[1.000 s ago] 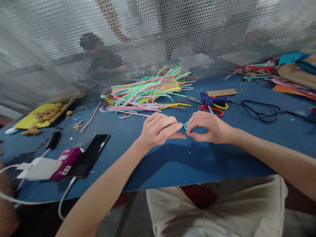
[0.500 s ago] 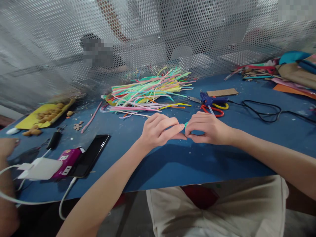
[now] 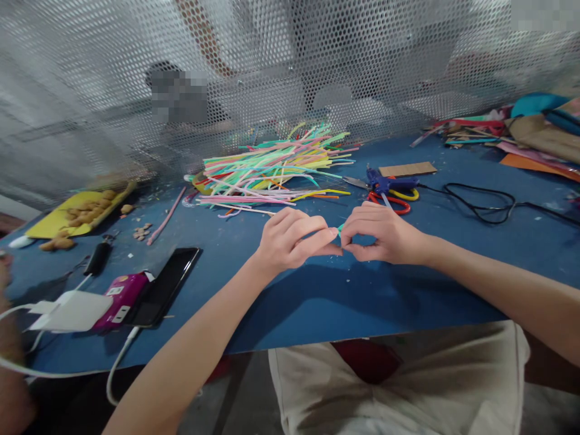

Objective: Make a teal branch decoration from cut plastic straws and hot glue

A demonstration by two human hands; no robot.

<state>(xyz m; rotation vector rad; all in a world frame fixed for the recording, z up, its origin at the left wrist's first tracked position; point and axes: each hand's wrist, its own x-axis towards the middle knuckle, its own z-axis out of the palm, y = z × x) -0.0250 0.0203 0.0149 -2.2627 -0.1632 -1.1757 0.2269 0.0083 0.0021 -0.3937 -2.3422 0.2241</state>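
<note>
My left hand [image 3: 296, 238] and my right hand [image 3: 383, 234] meet above the front of the blue table, fingertips almost touching. Between them shows a small bit of green pipe cleaner [image 3: 341, 229], pinched by the thumb and fingers of each hand. Most of this piece is hidden behind the fingers. Just beyond my hands lies a heap of pastel pipe cleaners [image 3: 276, 166]. A blue glue gun [image 3: 389, 182] rests on red and yellow-handled scissors [image 3: 399, 208] behind my right hand.
To the left lie a phone [image 3: 165, 287], a purple power block [image 3: 122, 299], a white charger [image 3: 75, 311] and cables. Brown lumpy pieces sit on a yellow tray [image 3: 49, 220]. A perforated metal screen [image 3: 272, 72] stands behind; a co-worker's arm [image 3: 11, 356] shows at the left edge.
My right hand's fingers have shifted slightly around the green pipe cleaner, while my left hand stays nearly still. The co-worker's hand at the left has drawn back toward the edge.
</note>
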